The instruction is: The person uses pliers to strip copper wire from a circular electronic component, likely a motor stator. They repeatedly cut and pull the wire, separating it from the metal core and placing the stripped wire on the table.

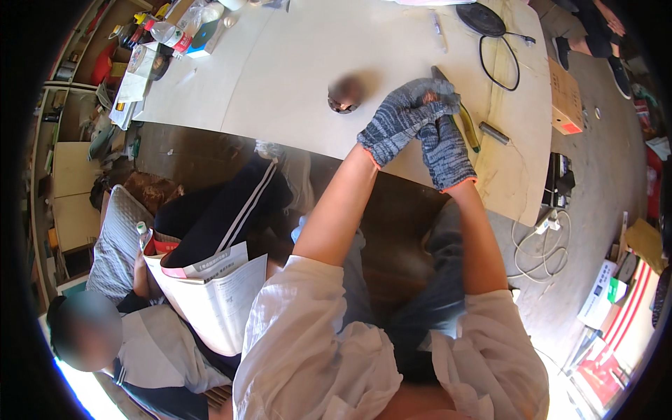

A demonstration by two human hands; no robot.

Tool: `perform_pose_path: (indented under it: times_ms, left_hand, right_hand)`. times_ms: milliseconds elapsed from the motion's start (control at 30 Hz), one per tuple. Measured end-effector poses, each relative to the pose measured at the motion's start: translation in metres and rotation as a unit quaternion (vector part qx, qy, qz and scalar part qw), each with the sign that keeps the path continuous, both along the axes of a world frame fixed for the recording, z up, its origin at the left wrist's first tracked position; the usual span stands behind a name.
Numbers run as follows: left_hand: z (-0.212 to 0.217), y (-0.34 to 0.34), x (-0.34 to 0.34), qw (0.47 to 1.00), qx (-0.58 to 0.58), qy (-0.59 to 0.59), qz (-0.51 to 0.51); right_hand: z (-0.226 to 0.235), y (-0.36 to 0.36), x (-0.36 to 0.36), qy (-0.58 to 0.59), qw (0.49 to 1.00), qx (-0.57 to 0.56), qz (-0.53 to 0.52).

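Note:
Both my hands wear grey knitted gloves with orange cuffs and meet above the table's near right part. My left hand [397, 120] is closed, its fingers pressed against those of my right hand [448, 150]. The right hand's fingers are bent too, partly covered by the left. What they grip, if anything, is hidden between them. Beside the right hand lies a tool's yellow-green curved handle [467, 129]; a dark metal tip [438, 73] shows beyond the fingers. A short dark cylinder [494, 133] lies to the right. Left of my hands sits a small round part [343, 106], dark and coppery, partly blurred.
On the pale table [280, 77] are a pen [439, 32], a black disc [481, 19] with a cable, and a plastic bottle [168, 33]. A person holding papers [217, 301] sits at left. A cardboard box [564, 96] and a white power strip [547, 222] are at right.

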State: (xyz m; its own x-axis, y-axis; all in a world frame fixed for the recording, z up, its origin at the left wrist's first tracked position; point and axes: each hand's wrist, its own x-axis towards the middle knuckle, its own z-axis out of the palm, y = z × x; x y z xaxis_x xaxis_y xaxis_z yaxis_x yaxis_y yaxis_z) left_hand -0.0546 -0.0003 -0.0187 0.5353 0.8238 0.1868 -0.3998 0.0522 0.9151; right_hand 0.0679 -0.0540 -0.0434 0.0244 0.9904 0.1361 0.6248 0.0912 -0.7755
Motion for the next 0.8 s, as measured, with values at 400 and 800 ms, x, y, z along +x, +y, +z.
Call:
perform_pose_path:
  times_ms: [400, 800]
  left_hand:
    - [-0.02, 0.033, -0.092, 0.695, 0.16, 0.666, 0.217]
    - [0.005, 0.033, -0.071, 0.788, 0.118, 0.55, 0.252]
  right_hand:
    - [0.017, 0.025, -0.007, -0.206, 0.931, -0.292, -0.08]
    - [0.056, 0.014, 0.034, -0.192, 0.938, -0.288, -0.035]
